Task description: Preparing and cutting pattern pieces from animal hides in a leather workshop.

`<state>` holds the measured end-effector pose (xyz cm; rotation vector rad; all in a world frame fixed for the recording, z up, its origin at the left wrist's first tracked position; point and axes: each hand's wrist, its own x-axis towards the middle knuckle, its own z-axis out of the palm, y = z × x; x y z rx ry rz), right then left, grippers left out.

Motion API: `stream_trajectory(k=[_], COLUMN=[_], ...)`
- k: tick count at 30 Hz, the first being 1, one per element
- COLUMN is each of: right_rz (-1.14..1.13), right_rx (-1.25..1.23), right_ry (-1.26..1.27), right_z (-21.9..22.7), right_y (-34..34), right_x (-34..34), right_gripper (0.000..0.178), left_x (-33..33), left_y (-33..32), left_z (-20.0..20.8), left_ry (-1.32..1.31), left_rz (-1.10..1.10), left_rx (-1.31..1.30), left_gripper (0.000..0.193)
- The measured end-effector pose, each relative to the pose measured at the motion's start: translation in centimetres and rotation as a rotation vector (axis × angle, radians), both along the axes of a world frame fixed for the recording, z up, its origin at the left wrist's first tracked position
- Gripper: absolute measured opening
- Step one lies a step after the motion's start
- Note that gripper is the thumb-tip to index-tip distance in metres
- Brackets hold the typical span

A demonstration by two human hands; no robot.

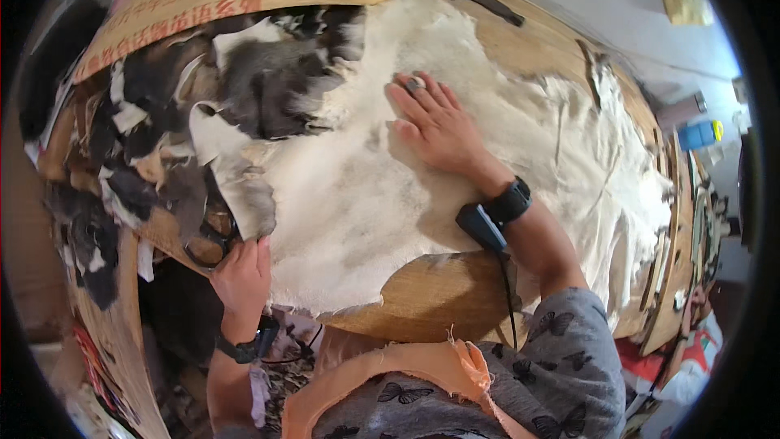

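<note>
Centre: large cream-white furry hide spread on brown wooden worktop | Lower left of centre: left hand, fingers closed on lower tip of grey-and-white fur flap | Above centre: right hand, fingers spread flat on hide, gripping nothing

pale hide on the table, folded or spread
Spread: the pale hide lies wide across the wooden table, the right hand resting on it.
</note>
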<state>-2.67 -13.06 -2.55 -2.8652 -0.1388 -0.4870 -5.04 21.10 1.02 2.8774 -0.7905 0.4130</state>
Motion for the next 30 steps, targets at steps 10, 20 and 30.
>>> stream_trajectory(k=[10,20,30], right_rz=[-0.038,-0.037,-0.552], right_rx=[0.040,0.354,0.434], right_ry=[0.008,0.214,0.197], right_z=[-1.0,5.9,5.3], right_y=[0.7,-1.4,-16.7], right_x=[0.8,-6.9,-26.0], right_gripper=[0.045,0.047,0.042], left_x=[-0.2,-1.7,-12.2], left_y=[0.6,-3.2,-20.4], left_z=[-0.4,4.6,5.8], left_ry=[0.097,0.004,0.533], left_rz=[0.085,-0.110,-1.058], left_rx=[0.008,0.005,-0.142], left_gripper=[0.023,0.015,0.039])
